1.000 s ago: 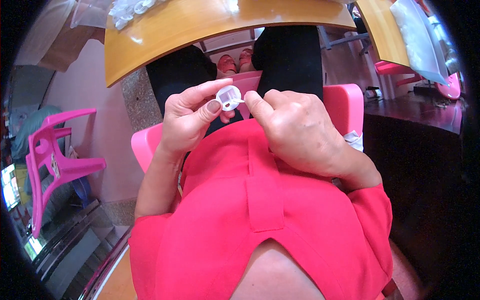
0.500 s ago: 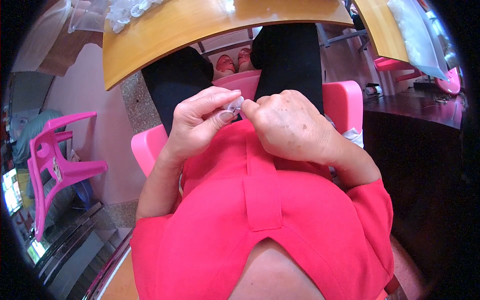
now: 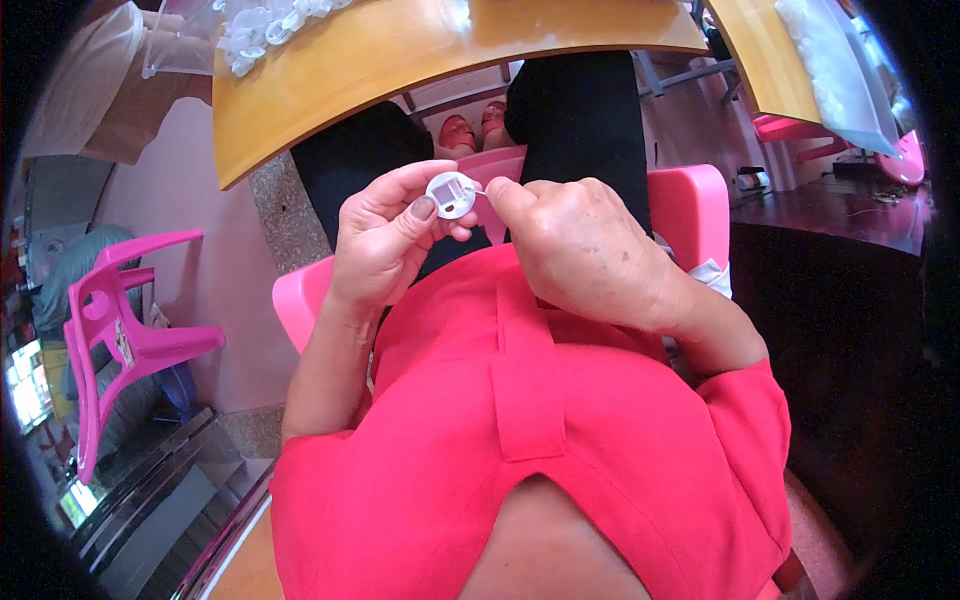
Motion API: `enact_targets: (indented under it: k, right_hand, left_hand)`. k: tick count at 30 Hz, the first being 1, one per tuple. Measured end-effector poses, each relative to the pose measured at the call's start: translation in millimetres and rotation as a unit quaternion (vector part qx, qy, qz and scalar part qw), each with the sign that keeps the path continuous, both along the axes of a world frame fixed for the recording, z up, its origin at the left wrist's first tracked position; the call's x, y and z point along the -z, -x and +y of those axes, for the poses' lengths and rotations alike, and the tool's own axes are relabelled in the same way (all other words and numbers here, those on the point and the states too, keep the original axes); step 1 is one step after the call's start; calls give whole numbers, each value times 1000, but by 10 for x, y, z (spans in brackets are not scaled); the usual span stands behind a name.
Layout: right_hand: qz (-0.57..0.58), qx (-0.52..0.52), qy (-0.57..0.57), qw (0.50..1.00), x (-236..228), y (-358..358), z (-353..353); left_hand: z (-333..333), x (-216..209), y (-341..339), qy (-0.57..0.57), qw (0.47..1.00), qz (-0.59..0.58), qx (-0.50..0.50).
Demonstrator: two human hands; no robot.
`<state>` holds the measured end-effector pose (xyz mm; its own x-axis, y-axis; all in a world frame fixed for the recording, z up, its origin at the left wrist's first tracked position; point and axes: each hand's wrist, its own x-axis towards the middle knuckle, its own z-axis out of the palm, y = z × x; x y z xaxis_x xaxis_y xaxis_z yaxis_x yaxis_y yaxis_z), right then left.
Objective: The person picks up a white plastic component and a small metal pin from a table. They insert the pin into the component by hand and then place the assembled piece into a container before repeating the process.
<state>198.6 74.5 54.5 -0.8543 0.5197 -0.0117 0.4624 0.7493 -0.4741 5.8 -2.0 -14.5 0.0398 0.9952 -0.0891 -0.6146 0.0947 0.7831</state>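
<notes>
A small round white plastic piece (image 3: 451, 195) with a square greyish recess and a small dark spot is pinched between the thumb and fingers of my left hand (image 3: 393, 230), its flat face turned up toward me. My right hand (image 3: 590, 250) is closed just right of it, knuckles up. From its fingertips a thin metal-looking tip (image 3: 481, 191) reaches to the edge of the round piece; the rest is hidden in the fist, so its kind is unclear. Both hands are above my lap, in front of the red top (image 3: 530, 390).
A wooden table (image 3: 400, 85) curves across the front, with several white round plastic pieces (image 3: 265, 30) at its left. Another tabletop at the right bears a clear bag of white pieces (image 3: 835, 75). A pink plastic chair (image 3: 125, 325) stands left; a dark cabinet (image 3: 830, 300) is at right.
My left hand has turned the round piece, so its flat face now shows where it was mostly covered by fingers. The right hand has shifted slightly, with the thin tip at the piece's edge.
</notes>
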Motion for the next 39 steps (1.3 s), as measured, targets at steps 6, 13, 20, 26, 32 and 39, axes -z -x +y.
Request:
enact_targets:
  k: [6,13,20,26,32,39]
  right_hand:
    - [-19,-4,-8,1000,2,10,-25]
    - [-46,-5,4,999,21,38,12]
    - [-56,-28,28,998,105,44,77]
    - [-25,20,22,999,-70,73,193]
    - [58,64,69,994,240,-43,434]
    - [110,99,195,970,726,-65,618]
  left_hand:
    - [9,20,-39,-11,1000,2,-3]
    - [6,34,-117,-32,996,81,-33]
    - [46,84,-126,-36,986,159,-39]
    - [85,-79,-103,-9,966,247,-75]
    - [201,-425,61,-91,904,349,-228]
    - [1205,-1295,841,-182,644,633,-389]
